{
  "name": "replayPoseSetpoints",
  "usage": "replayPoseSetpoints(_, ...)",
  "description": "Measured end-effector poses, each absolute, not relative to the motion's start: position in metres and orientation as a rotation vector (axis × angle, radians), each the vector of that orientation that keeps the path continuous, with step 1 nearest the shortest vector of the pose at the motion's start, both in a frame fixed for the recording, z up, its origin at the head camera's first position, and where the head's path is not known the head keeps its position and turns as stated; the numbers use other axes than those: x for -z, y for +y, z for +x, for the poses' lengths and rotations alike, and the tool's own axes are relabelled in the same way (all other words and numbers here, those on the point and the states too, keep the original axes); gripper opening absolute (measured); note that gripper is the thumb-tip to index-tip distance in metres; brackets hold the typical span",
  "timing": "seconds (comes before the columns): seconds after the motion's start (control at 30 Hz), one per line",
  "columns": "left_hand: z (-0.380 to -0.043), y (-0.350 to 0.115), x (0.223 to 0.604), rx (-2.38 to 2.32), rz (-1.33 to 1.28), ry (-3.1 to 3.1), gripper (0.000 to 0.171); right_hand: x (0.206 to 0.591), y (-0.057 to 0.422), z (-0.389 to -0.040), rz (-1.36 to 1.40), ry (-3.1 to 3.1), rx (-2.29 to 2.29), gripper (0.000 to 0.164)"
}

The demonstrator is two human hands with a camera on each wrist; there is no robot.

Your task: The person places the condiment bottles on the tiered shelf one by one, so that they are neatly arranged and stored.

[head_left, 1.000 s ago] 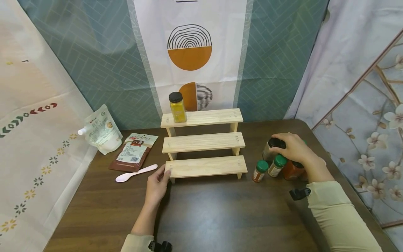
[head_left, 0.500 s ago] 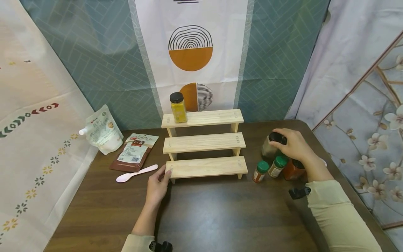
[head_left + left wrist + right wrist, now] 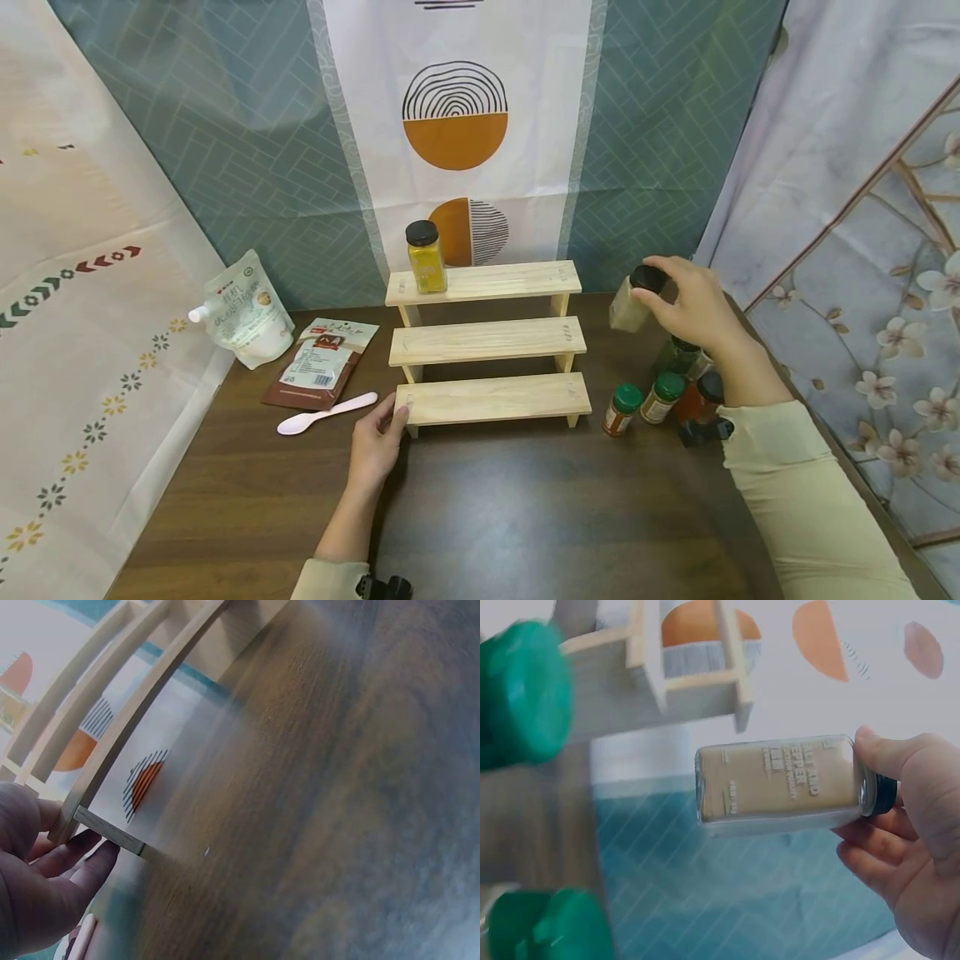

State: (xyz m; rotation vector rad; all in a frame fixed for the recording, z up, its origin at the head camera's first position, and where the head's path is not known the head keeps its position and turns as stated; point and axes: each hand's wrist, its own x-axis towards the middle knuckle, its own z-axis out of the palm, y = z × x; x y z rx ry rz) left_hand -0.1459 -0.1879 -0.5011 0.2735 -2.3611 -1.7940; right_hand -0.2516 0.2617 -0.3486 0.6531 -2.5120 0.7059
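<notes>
My right hand [image 3: 693, 304] grips a glass spice jar [image 3: 780, 780] of beige powder by its black lid [image 3: 648, 279]. In the head view the jar hangs tilted above the table, right of the wooden rack. My left hand [image 3: 375, 442] pinches the left end of the bottom step on the three-step wooden rack [image 3: 491, 400]. In the left wrist view the thumb and fingers lie around the step's end and leg [image 3: 109, 829]. A jar of yellow powder [image 3: 427, 262] with a black lid stands at the left of the top step.
Several jars stand on the table at the right, among them two small green-lidded ones [image 3: 622, 408] and a black-lidded red one [image 3: 701, 396]. On the left are a white spouted pouch [image 3: 247, 312], a brown packet [image 3: 318, 367] and a pink spoon [image 3: 326, 414].
My right hand has lifted the beige-powder jar from among the other jars and moved it up and slightly left, tilting it. The left hand stays on the rack.
</notes>
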Motion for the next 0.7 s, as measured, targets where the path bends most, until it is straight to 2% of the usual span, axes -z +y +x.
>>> replayPoseSetpoints(0.4,-0.146,-0.187,0.504,1.802,0.271,-2.352,0.043,0.306,0.229,-0.255,0.652,-2.456,-0.764,0.047)
replayPoseSetpoints(0.7,-0.146,-0.187,0.503,1.801,0.268,-2.340,0.041,0.297,0.193,-0.270,0.719,-2.463,-0.840,0.050)
